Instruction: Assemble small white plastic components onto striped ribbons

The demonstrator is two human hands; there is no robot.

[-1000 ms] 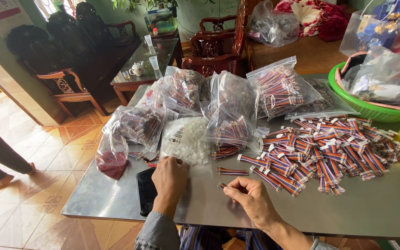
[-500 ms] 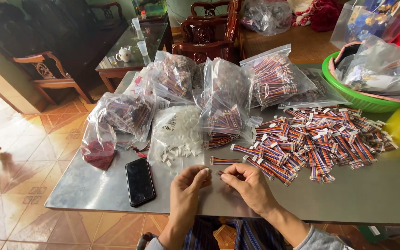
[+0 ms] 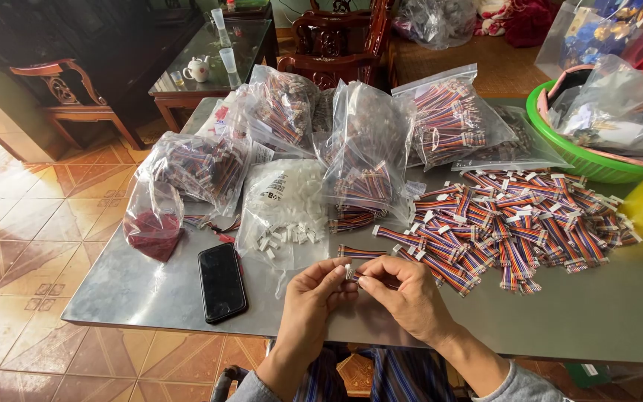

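Note:
Both hands meet above the near edge of the grey metal table [image 3: 604,313]. My left hand [image 3: 312,298] and my right hand [image 3: 403,294] pinch a small white plastic connector [image 3: 350,271] between their fingertips; a short striped ribbon cable seems to hang from it, mostly hidden by my right hand. Just beyond lies a single striped cable [image 3: 360,253]. A large pile of striped ribbon cables with white ends [image 3: 515,223] spreads out to the right. An open clear bag of loose white connectors [image 3: 288,212] lies right in front of my left hand.
A black phone [image 3: 222,281] lies face down left of my hands. Several clear bags of cables [image 3: 366,149] stand at the back, a small bag of red parts [image 3: 153,223] at the left. A green basin [image 3: 560,141] holds more bags at the right. Wooden chairs and a glass table stand beyond.
My left hand has left the phone and come to the middle. Both hands have drawn together and now pinch the white connector between them. The view has shifted slightly left.

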